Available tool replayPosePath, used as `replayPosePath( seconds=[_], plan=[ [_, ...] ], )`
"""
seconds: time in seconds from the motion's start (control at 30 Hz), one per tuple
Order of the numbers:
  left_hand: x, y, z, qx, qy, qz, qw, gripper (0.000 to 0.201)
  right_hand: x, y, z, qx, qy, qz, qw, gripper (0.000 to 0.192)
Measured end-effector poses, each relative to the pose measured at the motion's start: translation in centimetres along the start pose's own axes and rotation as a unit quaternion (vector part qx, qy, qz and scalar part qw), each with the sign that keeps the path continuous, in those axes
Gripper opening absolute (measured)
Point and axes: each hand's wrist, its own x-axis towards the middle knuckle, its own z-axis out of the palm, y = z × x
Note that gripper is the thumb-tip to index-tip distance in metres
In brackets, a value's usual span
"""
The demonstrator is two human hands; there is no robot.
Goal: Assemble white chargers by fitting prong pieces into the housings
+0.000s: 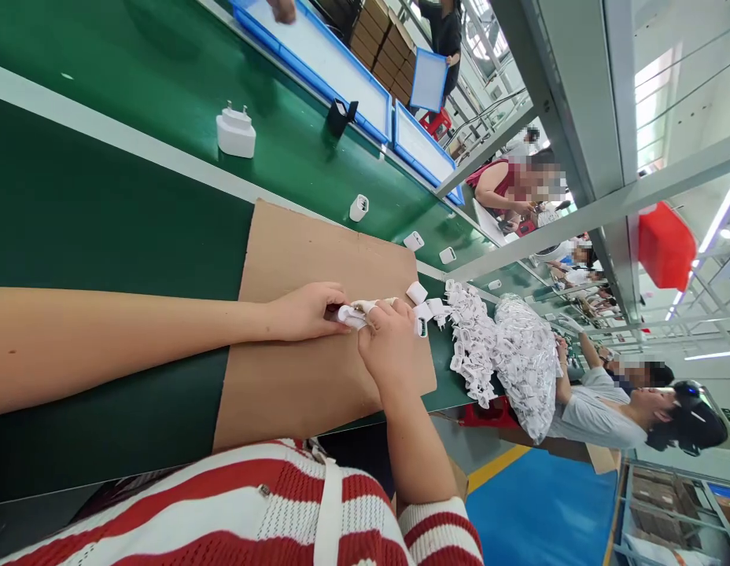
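White plastic piece (352,317) sits pinched between both hands (391,339), close together over cardboard (306,393), left forearm (164,330) extended

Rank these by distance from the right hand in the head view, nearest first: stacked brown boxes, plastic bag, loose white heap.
1. Loose white heap: right of the right hand, past the cardboard sheet.
2. Plastic bag: farther right, beyond the heap.
3. Stacked brown boxes: top of view, behind blue-rimmed trays.

Bright light, wide-angle edge distortion
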Motion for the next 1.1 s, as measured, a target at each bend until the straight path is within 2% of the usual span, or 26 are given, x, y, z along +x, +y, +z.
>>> replayPosePath(
  seconds=[0.1,0.2,0.27,0.4,0.57,0.7,0.87,0.97,1.03,1.1],
  plan=[
    [0.0,0.0,-0.1,-0.004,-0.005,-0.001,1.0,0.036,0.2,0.2,-0.4,0.051,-0.006,0.004,0.999,0.028],
    [0.0,0.0,-0.1,-0.005,-0.013,-0.013,1.0,0.036,0.0,0.4,-0.5,0.084,0.036,0.011,0.996,0.035],
    [0.0,0.0,-0.1,-0.002,-0.012,-0.016,1.0,0.037,-0.3,0.4,-0.5,0.065,0.045,0.012,0.997,0.035],
    [0.1,-0.1,-0.1,0.002,-0.005,-0.01,1.0,0.038,-0.3,0.1,-0.3,0.01,0.005,0.013,1.0,0.029],
    [0.1,0.0,0.1,0.017,0.006,-0.008,1.0,0.037,0.4,-0.2,0.0,-0.022,-0.004,-0.009,1.0,0.024],
    [0.1,0.1,0.2,0.029,0.01,-0.007,0.999,0.043,0.4,0.2,1.0,0.003,0.005,0.034,0.999,0.021],
    [0.1,0.3,0.8,0.037,0.01,-0.012,0.999,0.046,-1.1,0.4,3.3,0.057,0.071,0.071,0.993,0.02],
    [0.2,1.1,0.2,0.031,0.018,-0.048,0.998,0.05,-3.0,1.9,3.9,0.129,0.153,0.069,0.977,0.034],
    [0.5,1.8,-1.5,0.02,0.07,-0.092,0.993,0.054,-4.6,4.3,3.6,0.154,0.239,0.116,0.952,0.04],
    [1.1,2.1,-4.3,0.042,0.173,-0.14,0.974,0.053,-6.0,7.8,2.8,0.126,0.303,0.223,0.918,0.037]
  ],
)
